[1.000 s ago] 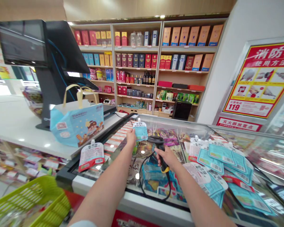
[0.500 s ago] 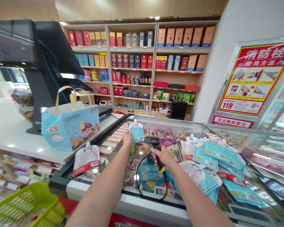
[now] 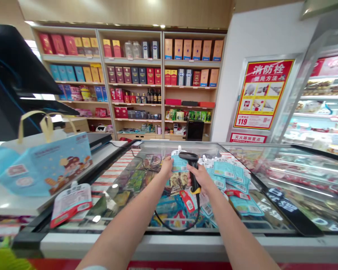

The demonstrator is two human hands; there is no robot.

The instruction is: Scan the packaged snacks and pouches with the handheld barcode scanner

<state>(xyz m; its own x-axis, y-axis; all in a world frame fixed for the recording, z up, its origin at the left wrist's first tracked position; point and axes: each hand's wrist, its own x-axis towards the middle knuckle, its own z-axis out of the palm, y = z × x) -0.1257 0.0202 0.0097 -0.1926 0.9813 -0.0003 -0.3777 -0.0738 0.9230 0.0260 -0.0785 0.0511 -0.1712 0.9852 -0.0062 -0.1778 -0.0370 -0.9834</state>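
Currently gripping pouch [image 3: 179, 165] and scanner [image 3: 195, 183] over the glass-topped case [image 3: 101, 243]

Grasping the blue-and-white spouted pouch by its left edge with the left hand [image 3: 166, 167], spout upward. Clasping the black scanner by its handle in the right hand [image 3: 196, 174], partly in front of the pouch's upper right; cannot tell whether touching. Working just beside a pile of pouches [image 3: 225, 170] on the right, well apart from a lone red-bottomed pouch [image 3: 73, 201] on the case's left end.
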